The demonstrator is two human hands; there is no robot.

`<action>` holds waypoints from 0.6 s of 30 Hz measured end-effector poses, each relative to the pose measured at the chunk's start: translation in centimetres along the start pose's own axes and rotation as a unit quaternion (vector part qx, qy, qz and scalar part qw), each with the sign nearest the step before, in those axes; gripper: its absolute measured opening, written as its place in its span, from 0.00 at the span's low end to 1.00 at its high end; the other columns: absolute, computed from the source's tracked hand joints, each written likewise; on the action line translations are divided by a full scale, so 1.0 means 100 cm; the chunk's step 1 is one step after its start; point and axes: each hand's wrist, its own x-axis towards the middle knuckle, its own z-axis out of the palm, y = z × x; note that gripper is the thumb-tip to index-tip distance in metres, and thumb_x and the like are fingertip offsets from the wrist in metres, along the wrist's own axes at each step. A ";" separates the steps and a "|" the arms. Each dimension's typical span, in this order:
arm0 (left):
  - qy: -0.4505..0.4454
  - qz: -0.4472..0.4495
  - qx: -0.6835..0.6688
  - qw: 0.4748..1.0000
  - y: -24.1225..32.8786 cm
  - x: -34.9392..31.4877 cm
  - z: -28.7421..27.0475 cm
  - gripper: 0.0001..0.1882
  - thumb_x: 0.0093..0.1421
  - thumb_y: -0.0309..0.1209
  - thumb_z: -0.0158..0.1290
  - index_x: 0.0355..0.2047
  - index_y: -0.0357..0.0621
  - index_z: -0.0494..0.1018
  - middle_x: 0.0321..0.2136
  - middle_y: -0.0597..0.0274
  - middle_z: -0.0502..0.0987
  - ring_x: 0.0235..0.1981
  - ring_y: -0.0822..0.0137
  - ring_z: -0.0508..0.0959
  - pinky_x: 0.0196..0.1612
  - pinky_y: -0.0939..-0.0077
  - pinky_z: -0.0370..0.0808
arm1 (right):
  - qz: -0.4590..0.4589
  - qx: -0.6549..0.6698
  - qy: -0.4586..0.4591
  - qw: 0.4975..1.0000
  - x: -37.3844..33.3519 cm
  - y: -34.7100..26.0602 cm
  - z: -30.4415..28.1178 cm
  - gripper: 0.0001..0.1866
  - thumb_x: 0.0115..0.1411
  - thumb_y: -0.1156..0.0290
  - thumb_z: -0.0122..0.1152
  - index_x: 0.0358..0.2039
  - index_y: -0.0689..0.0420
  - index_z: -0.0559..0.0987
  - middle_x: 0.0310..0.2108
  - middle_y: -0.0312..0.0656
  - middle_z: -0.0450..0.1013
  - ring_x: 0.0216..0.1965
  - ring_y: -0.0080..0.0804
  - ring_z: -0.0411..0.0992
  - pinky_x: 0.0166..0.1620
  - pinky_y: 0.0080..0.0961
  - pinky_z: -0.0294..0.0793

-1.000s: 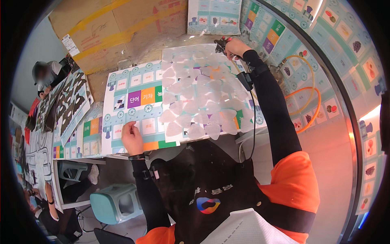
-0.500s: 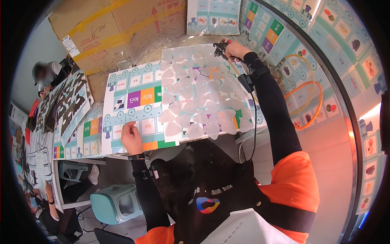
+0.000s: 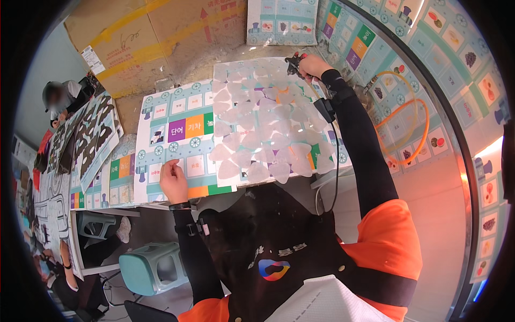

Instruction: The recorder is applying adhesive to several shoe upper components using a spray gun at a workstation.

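Note:
My right hand [image 3: 313, 65], stretched out to the far edge of the work, is closed round a black spray gun [image 3: 293, 63]. Below the gun lies a whitish board [image 3: 222, 67] covered with rows of translucent, petal-like pieces [image 3: 268, 131]; colours show through them. My left hand [image 3: 174, 184] rests by the near left part of a printed card sheet [image 3: 150, 121] with train pictures and coloured squares. Its fingers are curled in; whatever they may hold is hidden. The petal-covered board overlaps the right part of that sheet.
Orange hose [image 3: 426, 129] loops at the right, beside a wall lined with printed sheets [image 3: 365, 45]. A large cardboard box [image 3: 129, 37] stands behind the table. At the left are black-and-white patterned panels [image 3: 99, 131], a seated person [image 3: 67, 99] and a teal stool [image 3: 150, 271].
My right hand has shifted slightly to the right with the spray gun. The orange hose has swung a little. My left hand stays in nearly the same place.

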 end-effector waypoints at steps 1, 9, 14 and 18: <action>-0.004 -0.002 0.004 1.000 0.000 0.000 0.000 0.08 0.61 0.21 0.51 0.38 0.39 0.78 0.30 0.57 0.78 0.26 0.61 0.77 0.32 0.68 0.74 | 0.001 -0.006 -0.001 1.000 -0.001 0.000 0.001 0.09 0.43 0.72 0.56 0.13 0.64 0.75 0.15 0.46 0.74 0.13 0.34 0.70 0.19 0.33 0.66; 0.003 0.005 0.003 1.000 -0.001 -0.002 0.000 0.08 0.61 0.22 0.51 0.38 0.38 0.78 0.30 0.56 0.78 0.26 0.61 0.77 0.32 0.68 0.74 | -0.018 0.056 0.011 0.998 -0.007 -0.008 0.013 0.07 0.42 0.73 0.55 0.14 0.63 0.76 0.16 0.46 0.74 0.13 0.33 0.68 0.18 0.31 0.64; 0.000 0.006 0.002 1.000 0.000 -0.002 -0.001 0.08 0.61 0.22 0.50 0.38 0.39 0.78 0.30 0.56 0.79 0.26 0.60 0.77 0.32 0.67 0.74 | -0.009 0.041 -0.005 0.999 -0.003 -0.003 0.009 0.07 0.43 0.73 0.55 0.15 0.63 0.76 0.16 0.46 0.73 0.13 0.33 0.67 0.18 0.31 0.63; 0.001 0.006 0.007 1.000 0.002 -0.002 0.000 0.08 0.61 0.22 0.50 0.38 0.38 0.78 0.30 0.56 0.78 0.26 0.60 0.77 0.32 0.67 0.74 | -0.011 0.020 0.024 0.999 -0.009 -0.001 0.007 0.07 0.42 0.74 0.55 0.14 0.63 0.76 0.15 0.46 0.73 0.12 0.33 0.67 0.17 0.32 0.63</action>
